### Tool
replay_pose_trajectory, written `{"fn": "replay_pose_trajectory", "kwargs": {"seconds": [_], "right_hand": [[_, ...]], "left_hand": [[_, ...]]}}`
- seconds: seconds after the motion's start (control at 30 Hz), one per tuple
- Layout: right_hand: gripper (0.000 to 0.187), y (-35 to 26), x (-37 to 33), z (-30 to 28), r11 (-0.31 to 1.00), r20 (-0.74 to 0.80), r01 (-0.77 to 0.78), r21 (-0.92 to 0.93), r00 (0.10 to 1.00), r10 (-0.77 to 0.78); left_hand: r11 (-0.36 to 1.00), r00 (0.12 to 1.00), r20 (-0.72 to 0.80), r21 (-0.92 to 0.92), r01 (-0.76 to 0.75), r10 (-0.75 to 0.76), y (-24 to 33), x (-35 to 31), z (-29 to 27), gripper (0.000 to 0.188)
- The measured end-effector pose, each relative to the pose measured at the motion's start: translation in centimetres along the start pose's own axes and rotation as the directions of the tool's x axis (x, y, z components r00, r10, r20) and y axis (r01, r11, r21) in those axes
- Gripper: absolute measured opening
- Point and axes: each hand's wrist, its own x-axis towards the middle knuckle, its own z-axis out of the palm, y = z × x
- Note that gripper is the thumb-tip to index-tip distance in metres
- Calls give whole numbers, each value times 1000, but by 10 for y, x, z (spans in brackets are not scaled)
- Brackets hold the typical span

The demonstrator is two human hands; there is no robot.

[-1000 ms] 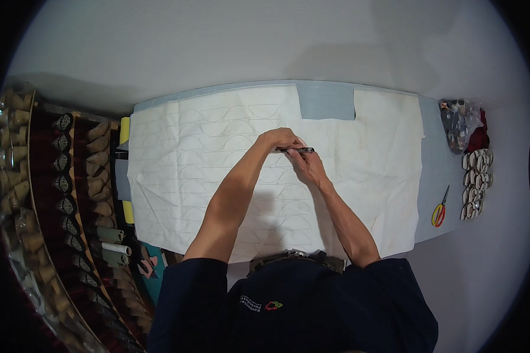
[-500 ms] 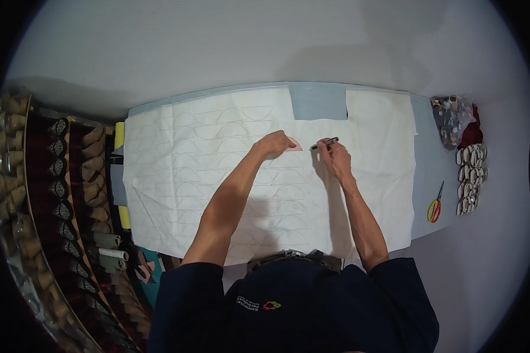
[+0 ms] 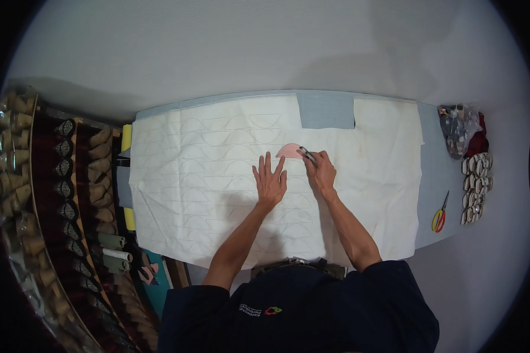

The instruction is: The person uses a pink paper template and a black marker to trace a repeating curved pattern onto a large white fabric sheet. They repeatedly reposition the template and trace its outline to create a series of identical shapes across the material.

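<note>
A large white sheet (image 3: 371,176) covers most of the table, with rows of half-moon outlines drawn over its left and middle parts. On it lies a small pink half-moon template (image 3: 290,151). My left hand (image 3: 270,183) is spread flat on the sheet just below the template's left end, fingers apart, a fingertip at or close to its lower edge. In my right hand (image 3: 322,170) is a dark pen (image 3: 307,155), pinched between the fingers, its tip at the right side of the template. Whether the tip touches the sheet I cannot tell.
Scissors (image 3: 440,218) with yellow and red handles lie on the blue-grey tabletop (image 3: 436,182) at right. Beyond them are a plastic bag (image 3: 457,129) and stacked white-edged pieces (image 3: 476,185). Shelves of shoe lasts (image 3: 100,170) stand at left, and a wall (image 3: 229,47) rises behind.
My left hand has come down off the template and opened flat below it. The pen in my right hand has moved left to the template's right side. The view has shifted slightly.
</note>
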Motion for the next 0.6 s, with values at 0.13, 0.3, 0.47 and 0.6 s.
{"fn": "replay_pose_trajectory", "kwargs": {"seconds": [0.13,0.3,0.47,0.6], "right_hand": [[32,0,34,5,999,-42,23,-31,999,-24],[41,11,64,6,999,8,-19,-26,1000,19],[35,13,61,1,1000,56,17,-17,998,-16],[34,11,61,4,1000,23,-6,-20,1000,6]], "left_hand": [[1000,1000,-2,18,1,-1,-14,31,1,53],[1000,1000,22,2,6,-6,-13,49,2,52],[999,999,10,-8,34,-33,-15,48,4,51],[999,999,30,2,39,-39,-13,49,2,51]]}}
